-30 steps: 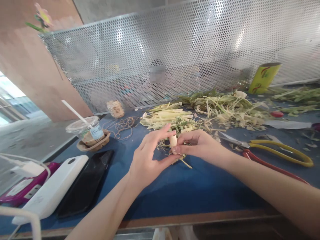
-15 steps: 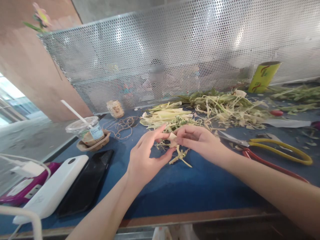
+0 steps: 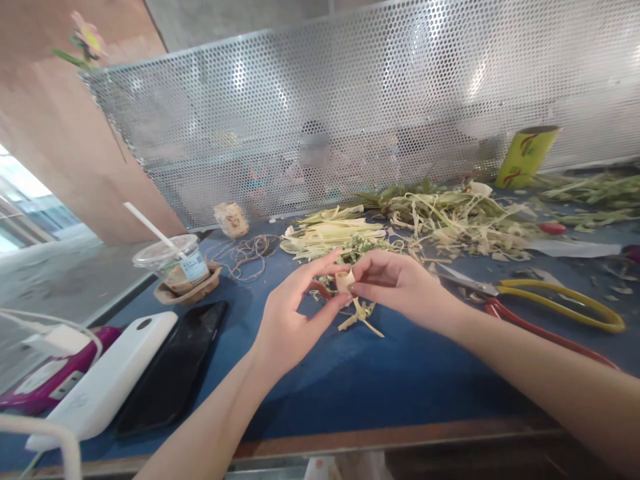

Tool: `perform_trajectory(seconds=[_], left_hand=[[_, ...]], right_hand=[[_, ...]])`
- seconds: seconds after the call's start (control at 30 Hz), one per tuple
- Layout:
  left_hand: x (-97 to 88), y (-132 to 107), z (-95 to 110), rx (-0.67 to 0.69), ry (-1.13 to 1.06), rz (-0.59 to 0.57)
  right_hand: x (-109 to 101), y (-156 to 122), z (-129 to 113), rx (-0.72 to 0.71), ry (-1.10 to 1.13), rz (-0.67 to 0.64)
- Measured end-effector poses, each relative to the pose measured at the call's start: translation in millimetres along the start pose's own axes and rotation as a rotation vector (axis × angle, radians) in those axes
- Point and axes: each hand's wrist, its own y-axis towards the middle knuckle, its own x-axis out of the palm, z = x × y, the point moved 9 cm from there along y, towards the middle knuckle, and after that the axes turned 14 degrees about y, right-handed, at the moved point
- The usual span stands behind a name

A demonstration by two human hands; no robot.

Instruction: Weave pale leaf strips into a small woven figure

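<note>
1. Left hand [image 3: 290,313]: thumb and index arched into a C, tips forward.
2. Right hand [image 3: 403,283]: thumb and index pinched, other fingers curled.
3. Fingertips of both close together mid-view.
4. Left forearm [image 3: 215,407], right forearm [image 3: 530,360]: bare, angled inward.

- A roll [image 3: 344,283] sits between left hand [image 3: 287,317] and right hand [image 3: 403,287], scraps [image 3: 361,319] at 5 o'clock on the table [image 3: 310,400].
- At 12 o'clock from the roll, husks [image 3: 335,233] lie, mesh [image 3: 320,80] behind.
- At 2 o'clock, a heap [image 3: 455,223], a tube [image 3: 527,159] beyond it.
- At 3 o'clock, scissors [image 3: 493,289] rest.
- At 9 o'clock, a cup [image 3: 193,267] sits in its tray [image 3: 190,294], twine [image 3: 250,257] between it and the husks.
- At 8 o'clock, a phone [image 3: 173,370] lies beside a power bank [image 3: 107,380].
</note>
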Motion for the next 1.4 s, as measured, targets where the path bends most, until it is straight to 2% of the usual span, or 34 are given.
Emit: perform_trajectory(seconds=[0.07, 0.23, 0.33, 0.5, 0.6, 0.77, 0.87, 1.07, 1.17, 1.3, 1.4], left_hand=[[1.3, 1, -8, -0.100, -0.141, -0.010], [24.2, 0, -25, -0.334, -0.481, -0.181], [30.4, -2, -32, -0.417, -0.613, -0.195], [29.0, -1, -39, -0.433, -0.587, -0.183], [28.8, -1, -41, -0.444, -0.559, -0.172], [39.0, -2, -36, -0.515, -0.762, -0.158], [47.1, -5, -32, -0.570, -0.866, -0.195], [46.4, -7, -40, -0.625, -0.833, -0.185], [45.0, -8, -44, -0.640, -0.819, -0.170], [37.2, -7, -45, -0.615, -0.831, -0.079], [37.8, -7, -44, -0.601, -0.812, -0.106]], right_hand=[[1, 0, -2, -0.032, -0.018, -0.015], [2, 1, -5, -0.057, -0.094, -0.013], [2, 1, -4, -0.032, -0.075, -0.023], [-4, 2, -9, -0.066, -0.004, 0.019], [-2, 3, -9, -0.050, 0.014, -0.015], [-9, 3, -14, -0.086, -0.109, 0.042], [-10, 3, -15, -0.108, -0.152, 0.068], [-15, 0, -18, -0.154, -0.204, 0.136], [-16, 0, -14, -0.104, -0.147, 0.140], [-16, 3, -4, -0.011, -0.014, 0.106], [-18, 4, -2, -0.017, 0.048, 0.101]])
